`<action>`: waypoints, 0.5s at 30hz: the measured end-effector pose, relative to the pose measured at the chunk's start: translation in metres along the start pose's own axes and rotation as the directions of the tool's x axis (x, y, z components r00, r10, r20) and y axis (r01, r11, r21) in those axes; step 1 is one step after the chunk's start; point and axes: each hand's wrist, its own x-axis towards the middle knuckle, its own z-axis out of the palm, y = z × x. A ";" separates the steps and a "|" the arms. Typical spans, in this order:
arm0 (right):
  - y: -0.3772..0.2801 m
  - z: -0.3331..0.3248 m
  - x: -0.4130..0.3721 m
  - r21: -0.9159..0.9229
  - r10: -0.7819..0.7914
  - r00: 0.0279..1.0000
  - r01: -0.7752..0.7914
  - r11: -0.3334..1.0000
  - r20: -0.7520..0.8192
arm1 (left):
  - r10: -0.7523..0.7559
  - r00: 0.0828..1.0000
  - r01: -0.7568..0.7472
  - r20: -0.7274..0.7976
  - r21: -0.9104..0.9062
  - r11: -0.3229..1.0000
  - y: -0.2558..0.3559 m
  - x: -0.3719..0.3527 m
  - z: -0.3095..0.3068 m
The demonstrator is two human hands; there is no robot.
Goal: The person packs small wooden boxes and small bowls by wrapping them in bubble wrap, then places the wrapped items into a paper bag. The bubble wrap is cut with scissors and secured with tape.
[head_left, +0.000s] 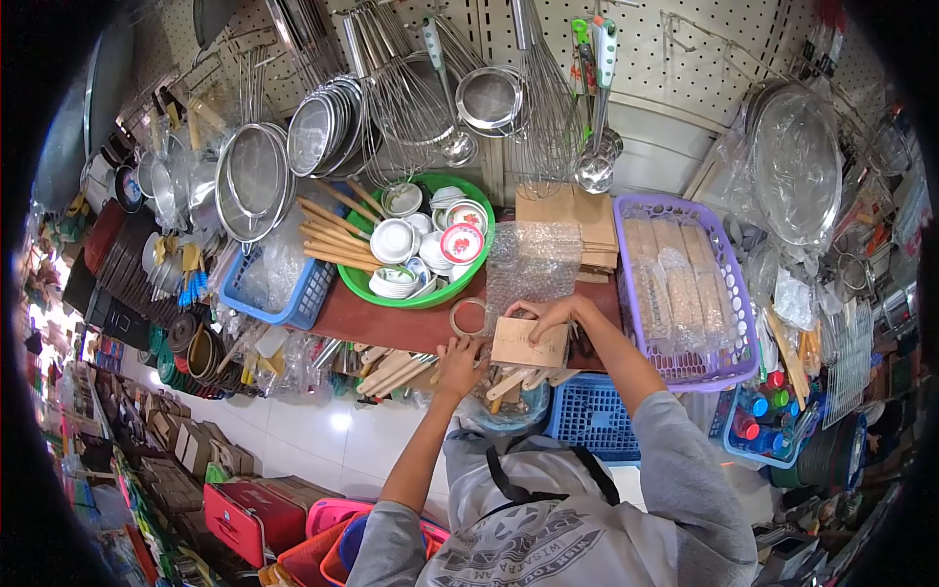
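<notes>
One flat, rectangular brown cardboard piece [516, 352], faintly written on, sits nearer the wearer and right of the round green plastic basin [425, 295], long axis left-right. The right hand [550, 317] holds it. One tan tape ring [453, 318] lies before the basin, near the left hand [460, 366]; whether its slightly spread fingers hold anything, I cannot tell.

Looks forward and steeply down from the wearer's head, through a wide fisheye lens with black curved edges at left and right. Takes in the grey T-shirt [636, 536], close below, at bottom centre; the left hand [460, 367] and right hand [540, 319], somewhat farther off, around mid-frame; the pegboard wall [641, 73], beyond, across the top; and the white tiled floor [381, 440], deeper down, at lower left.
</notes>
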 end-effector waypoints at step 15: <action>0.012 0.003 -0.005 -0.108 -0.116 0.987 0.103 0.989 -0.114 | 0.228 0.974 -0.228 0.001 -0.005 0.974 0.023 0.012 -0.010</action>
